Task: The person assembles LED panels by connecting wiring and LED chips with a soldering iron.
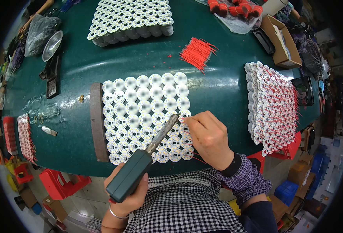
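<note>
My left hand [135, 199] is wrapped round the dark green handle of a soldering gun [129, 176]. Its metal barrel slants up and right, the tip meeting a round white board at the right edge of a panel of LED boards [143, 105]. At that same spot, the thumb and forefinger of my right hand [209, 139] pinch a thin red wire [182, 119]; most of the wire is hidden by the fingers. More red wires stick out of the boards lower in that right-hand column. A brown bar [97, 124] lies along the panel's left side.
A pile of red wires [197, 53] lies beyond the panel. Stacked boards [130, 29] stand at the back, and a wired stack [272, 108] at the right. A cardboard box [282, 42], a metal bowl [52, 46] and a black holder [53, 79] sit farther out.
</note>
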`<state>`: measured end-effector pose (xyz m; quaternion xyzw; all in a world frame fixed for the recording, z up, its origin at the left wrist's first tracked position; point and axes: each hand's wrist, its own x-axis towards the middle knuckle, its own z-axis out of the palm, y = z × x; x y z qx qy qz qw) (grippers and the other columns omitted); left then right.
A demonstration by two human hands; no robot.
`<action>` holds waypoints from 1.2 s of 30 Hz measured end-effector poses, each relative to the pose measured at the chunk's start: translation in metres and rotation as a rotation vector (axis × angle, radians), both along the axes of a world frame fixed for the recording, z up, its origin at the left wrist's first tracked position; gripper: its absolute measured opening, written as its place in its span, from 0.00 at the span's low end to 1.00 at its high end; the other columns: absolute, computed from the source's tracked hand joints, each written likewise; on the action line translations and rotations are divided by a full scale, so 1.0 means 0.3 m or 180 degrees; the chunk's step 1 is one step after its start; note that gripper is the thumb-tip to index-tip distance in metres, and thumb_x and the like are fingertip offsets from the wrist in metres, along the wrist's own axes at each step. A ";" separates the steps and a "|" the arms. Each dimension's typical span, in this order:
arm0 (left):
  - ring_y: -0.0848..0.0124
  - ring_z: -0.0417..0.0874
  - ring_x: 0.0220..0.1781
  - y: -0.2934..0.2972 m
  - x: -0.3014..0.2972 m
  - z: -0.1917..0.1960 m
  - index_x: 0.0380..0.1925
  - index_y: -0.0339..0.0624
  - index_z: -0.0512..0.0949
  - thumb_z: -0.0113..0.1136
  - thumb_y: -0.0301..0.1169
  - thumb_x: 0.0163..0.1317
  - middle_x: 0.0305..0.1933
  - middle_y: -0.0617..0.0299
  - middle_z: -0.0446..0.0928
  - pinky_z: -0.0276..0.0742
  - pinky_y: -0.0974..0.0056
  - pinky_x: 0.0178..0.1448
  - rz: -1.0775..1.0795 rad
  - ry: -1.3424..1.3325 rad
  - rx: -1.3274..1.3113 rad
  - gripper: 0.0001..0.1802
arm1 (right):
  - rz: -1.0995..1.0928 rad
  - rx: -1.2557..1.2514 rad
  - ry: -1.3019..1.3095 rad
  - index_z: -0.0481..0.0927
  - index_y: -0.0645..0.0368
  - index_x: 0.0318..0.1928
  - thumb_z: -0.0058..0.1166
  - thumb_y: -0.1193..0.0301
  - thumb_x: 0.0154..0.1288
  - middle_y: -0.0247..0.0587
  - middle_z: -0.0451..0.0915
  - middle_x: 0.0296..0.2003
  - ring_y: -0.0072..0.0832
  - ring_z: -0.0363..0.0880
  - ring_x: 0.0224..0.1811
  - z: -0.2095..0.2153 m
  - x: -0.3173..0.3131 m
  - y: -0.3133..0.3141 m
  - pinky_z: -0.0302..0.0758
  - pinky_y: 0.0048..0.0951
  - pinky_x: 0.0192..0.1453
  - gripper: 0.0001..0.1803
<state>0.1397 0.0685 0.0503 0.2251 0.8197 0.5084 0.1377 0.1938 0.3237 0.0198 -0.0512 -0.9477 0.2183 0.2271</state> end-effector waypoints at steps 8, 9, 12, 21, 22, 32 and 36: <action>0.58 0.87 0.33 -0.043 0.003 0.030 0.39 0.29 0.84 0.70 0.22 0.50 0.38 0.47 0.85 0.82 0.63 0.37 -0.0037 0.0103 -0.0061 0.15 | -0.0119 -0.0082 0.0055 0.83 0.63 0.36 0.62 0.81 0.53 0.38 0.78 0.31 0.33 0.79 0.32 0.020 -0.006 0.005 0.77 0.32 0.33 0.08; 0.58 0.87 0.33 -0.047 0.006 0.033 0.39 0.29 0.85 0.71 0.22 0.49 0.37 0.47 0.85 0.82 0.62 0.37 -0.0126 0.0279 -0.0148 0.15 | -0.0147 -0.0159 0.0103 0.83 0.62 0.36 0.63 0.81 0.53 0.37 0.78 0.31 0.33 0.79 0.32 0.028 -0.006 0.008 0.77 0.32 0.33 0.08; 0.60 0.87 0.33 -0.021 -0.013 0.028 0.39 0.30 0.85 0.72 0.22 0.50 0.36 0.49 0.85 0.81 0.64 0.36 -0.0148 0.0203 -0.0140 0.14 | -0.0295 -0.0273 0.0189 0.84 0.61 0.36 0.64 0.81 0.53 0.35 0.79 0.30 0.32 0.80 0.31 0.041 -0.008 0.020 0.77 0.32 0.33 0.08; 0.70 0.84 0.28 0.073 -0.039 0.003 0.38 0.31 0.85 0.71 0.20 0.52 0.34 0.54 0.84 0.77 0.69 0.32 -0.0062 -0.0255 0.0162 0.12 | -0.0406 -0.0192 0.0004 0.84 0.61 0.37 0.64 0.81 0.55 0.35 0.78 0.29 0.31 0.81 0.28 0.003 0.001 0.033 0.77 0.32 0.30 0.08; 0.70 0.84 0.28 0.076 -0.039 0.000 0.38 0.31 0.85 0.71 0.20 0.52 0.34 0.54 0.84 0.77 0.69 0.32 -0.0069 -0.0255 0.0156 0.12 | -0.0413 -0.0197 0.0003 0.84 0.61 0.37 0.64 0.81 0.55 0.35 0.78 0.29 0.31 0.81 0.28 0.002 0.001 0.034 0.77 0.32 0.30 0.08; 0.70 0.79 0.24 0.096 -0.045 -0.019 0.33 0.31 0.85 0.69 0.18 0.50 0.30 0.55 0.81 0.72 0.68 0.28 -0.0193 -0.0219 0.0223 0.08 | -0.0330 -0.0118 -0.0061 0.84 0.61 0.36 0.62 0.80 0.53 0.35 0.76 0.30 0.30 0.80 0.28 -0.001 -0.001 0.036 0.77 0.31 0.30 0.08; 0.68 0.78 0.23 0.098 -0.048 -0.014 0.31 0.32 0.84 0.68 0.18 0.49 0.28 0.56 0.79 0.71 0.67 0.27 -0.0230 -0.0214 0.0051 0.07 | -0.0388 -0.0099 -0.0138 0.85 0.62 0.37 0.64 0.85 0.53 0.37 0.80 0.29 0.32 0.82 0.28 0.019 -0.003 0.036 0.78 0.31 0.30 0.10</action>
